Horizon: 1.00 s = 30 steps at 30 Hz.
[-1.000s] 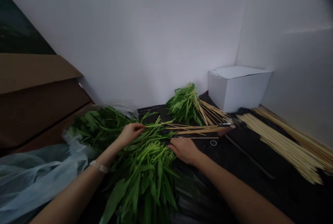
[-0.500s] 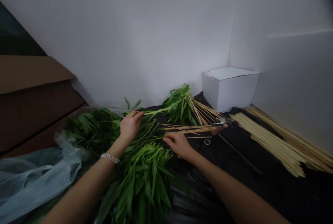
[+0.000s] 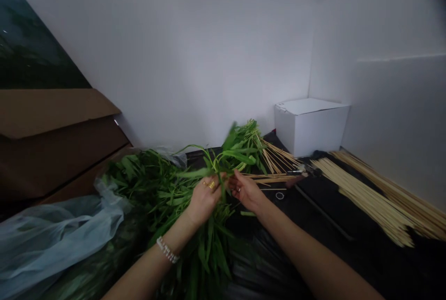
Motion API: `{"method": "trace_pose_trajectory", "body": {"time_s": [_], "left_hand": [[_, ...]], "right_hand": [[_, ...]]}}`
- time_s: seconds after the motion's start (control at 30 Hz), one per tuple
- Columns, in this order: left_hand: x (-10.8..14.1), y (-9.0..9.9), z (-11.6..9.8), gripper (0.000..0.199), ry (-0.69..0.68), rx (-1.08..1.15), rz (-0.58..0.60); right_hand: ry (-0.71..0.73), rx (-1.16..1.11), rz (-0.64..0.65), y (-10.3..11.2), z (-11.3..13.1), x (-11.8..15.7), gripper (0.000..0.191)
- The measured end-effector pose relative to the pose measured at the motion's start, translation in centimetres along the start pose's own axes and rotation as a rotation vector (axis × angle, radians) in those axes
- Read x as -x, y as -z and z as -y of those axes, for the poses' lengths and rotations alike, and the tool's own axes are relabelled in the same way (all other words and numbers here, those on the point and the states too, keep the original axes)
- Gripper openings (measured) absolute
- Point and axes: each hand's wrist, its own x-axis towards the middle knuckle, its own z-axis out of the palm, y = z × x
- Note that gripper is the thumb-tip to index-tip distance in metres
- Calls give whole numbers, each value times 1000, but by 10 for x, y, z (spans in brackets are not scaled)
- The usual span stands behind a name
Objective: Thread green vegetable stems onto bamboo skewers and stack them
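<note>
My left hand, with gold rings and a beaded bracelet, is closed on a leafy green stem. Its leaves spread above the fingers. My right hand meets the left one with its fingers pinched at the same stem. Beneath both hands lies a bunch of long-leaved greens. A larger heap of greens spills from a clear bag at the left. Behind my hands, a bundle of greens rests on thin wooden sticks.
White box against the wall. Pale stick bundles lie right, beside a black case, a tool and a small ring. Cardboard box at left; plastic bag in front of it.
My left hand has moved right and down with the stem, and my right hand has joined it. The view has shifted slightly.
</note>
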Motion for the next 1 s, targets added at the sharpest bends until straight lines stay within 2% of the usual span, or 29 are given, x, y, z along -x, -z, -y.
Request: {"method": "trace_pose_trajectory", "body": {"time_s": [0.07, 0.17, 0.23, 0.3, 0.4, 0.57, 0.63, 0.7, 0.8, 0.87, 0.93, 0.97, 1.0], "left_hand": [[4, 5, -8, 32, -28, 32, 39], [18, 14, -15, 33, -57, 63, 93], [31, 20, -13, 31, -52, 87, 97], [46, 26, -5, 29, 18, 115, 81], [64, 36, 12, 25, 293, 162, 36], [68, 50, 26, 27, 935, 372, -90], [62, 50, 26, 25, 1109, 485, -162], [56, 49, 26, 24, 1208, 591, -228], [43, 58, 29, 23, 1248, 619, -387], [33, 72, 31, 23, 1200, 535, -639], [20, 89, 28, 28, 1063, 403, -900], [14, 96, 24, 27, 975, 337, -932], [7, 100, 18, 21, 888, 285, -857]], "right_hand": [[45, -23, -29, 2, 2, -2, 34], [177, -45, -3, 5, 11, -5, 31], [236, -57, 11, 6, 17, -6, 31], [258, -67, -11, 7, 22, -6, 33], [281, -65, -51, 6, 22, -6, 35], [309, 13, -87, 4, 16, -4, 38], [320, 41, -100, 3, 16, -3, 41], [339, 60, -119, 2, 16, -2, 43], [370, 87, -150, 1, 16, -3, 43], [394, 112, -171, 2, 16, -5, 43], [420, 147, -182, 3, 15, -7, 42], [433, 166, -181, 4, 14, -8, 41], [446, 188, -174, 4, 13, -8, 39]]}}
